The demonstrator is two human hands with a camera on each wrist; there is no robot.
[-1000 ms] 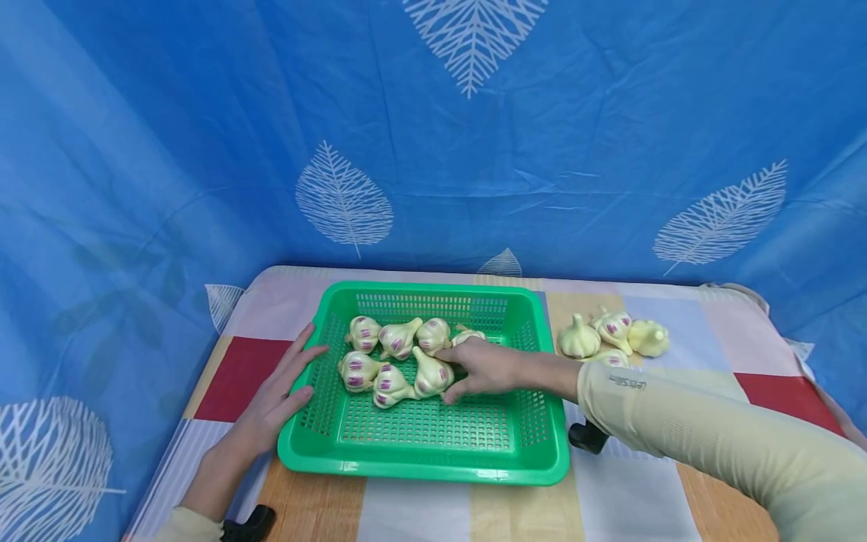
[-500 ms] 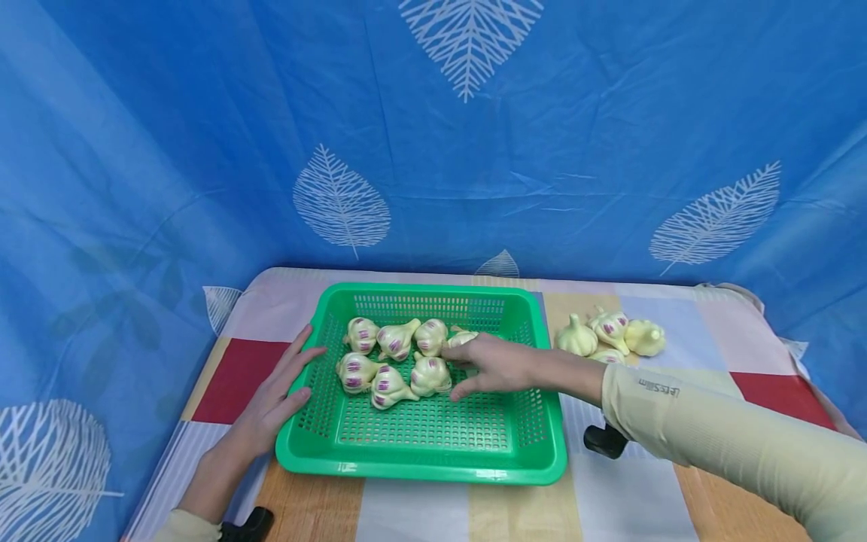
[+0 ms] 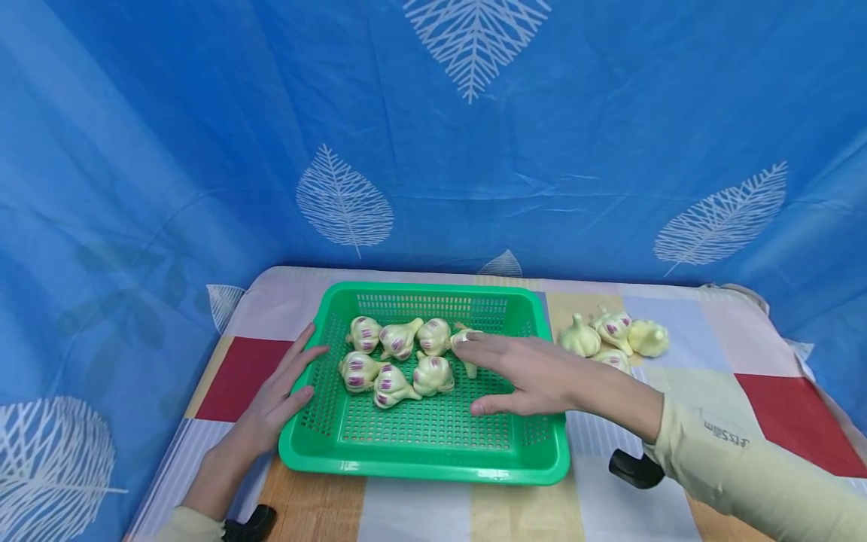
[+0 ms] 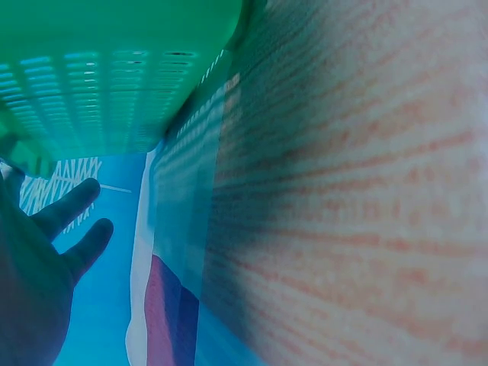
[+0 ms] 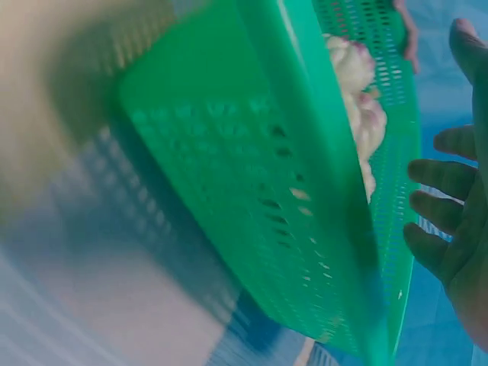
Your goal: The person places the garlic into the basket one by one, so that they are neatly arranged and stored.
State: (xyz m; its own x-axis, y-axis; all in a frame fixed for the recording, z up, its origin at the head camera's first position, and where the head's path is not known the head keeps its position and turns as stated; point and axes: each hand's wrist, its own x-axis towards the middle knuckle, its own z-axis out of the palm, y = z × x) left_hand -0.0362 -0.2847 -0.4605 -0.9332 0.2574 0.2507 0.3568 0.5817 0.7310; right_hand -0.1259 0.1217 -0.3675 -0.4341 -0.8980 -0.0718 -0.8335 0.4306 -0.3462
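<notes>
Green rectangular plastic basket with perforated walls and floor (image 3: pixel 427 476), on a table spread with a multicoloured checked covering (image 3: pixel 416 519).

Contents: seven garlic bulbs, off-white with purple streaks (image 3: pixel 400 340), lying in two rows in the left and middle part of the basket: four in the far row, three in the near row. The far row's rightmost bulb (image 3: pixel 470 367) is partly hidden by fingers.

Right hand (image 3: pixel 542 378): over the basket's right side, grip released, fingers extended, thumb apart from them. Fingertips reach just over that rightmost bulb; contact cannot be told.

Left hand (image 3: pixel 269 406): at the basket's left wall, grip released, fingers spread, fingertips over the rim; pressure on it cannot be judged.

Outside: four more garlic bulbs, pale (image 3: pixel 612 330), clustered on the table right of the basket, just beside one another.

Other: cream sleeves (image 3: pixel 752 467) on both arms, a black device (image 3: pixel 637 470) at each wrist. Blue curtain with white leaf prints (image 3: pixel 576 113) behind the table.
</notes>
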